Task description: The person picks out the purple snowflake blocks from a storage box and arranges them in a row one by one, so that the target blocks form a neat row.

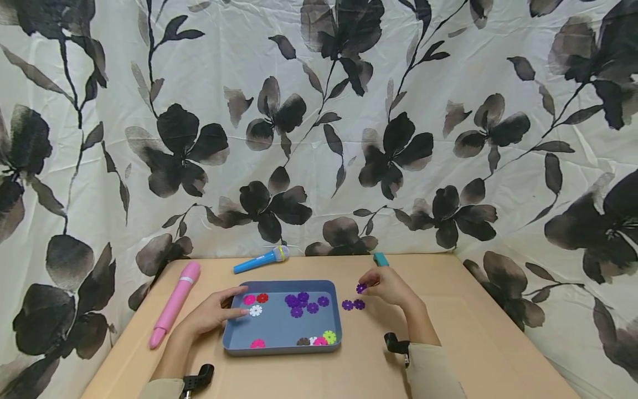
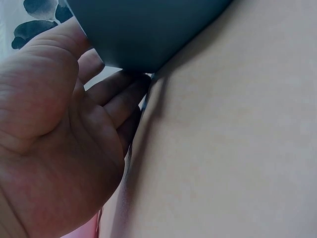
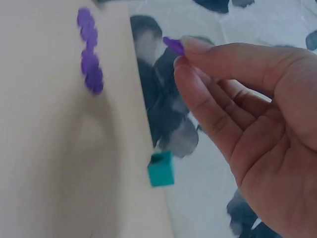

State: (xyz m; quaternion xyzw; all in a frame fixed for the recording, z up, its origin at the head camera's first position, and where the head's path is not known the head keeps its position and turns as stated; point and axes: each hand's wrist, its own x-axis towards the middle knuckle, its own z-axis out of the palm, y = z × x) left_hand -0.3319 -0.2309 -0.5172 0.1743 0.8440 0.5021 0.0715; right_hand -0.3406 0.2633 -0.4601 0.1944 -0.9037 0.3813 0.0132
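Observation:
My right hand (image 1: pixel 391 285) pinches a purple flower-shaped disc (image 1: pixel 361 288) between thumb and fingertips, raised above the table to the right of the tray. In the right wrist view the same disc (image 3: pixel 174 45) shows nearly edge-on. Below it, purple discs (image 1: pixel 353 305) lie in a short row on the table; whether they are linked I cannot tell. My left hand (image 1: pixel 214 311) holds the blue-grey tray (image 1: pixel 284 350) by its left side, thumb over the rim. Inside the tray lie several purple discs (image 1: pixel 297 300), along with pink, red, white, brown and yellow-green ones.
Behind the tray lies a blue toy microphone (image 1: pixel 261 259). A pink stick-like object (image 1: pixel 174 305) with a white band lies left of my left hand. A teal block (image 1: pixel 381 259) stands at the table's back edge, behind my right hand. Floral cloth (image 1: pixel 319 166) hangs behind the table.

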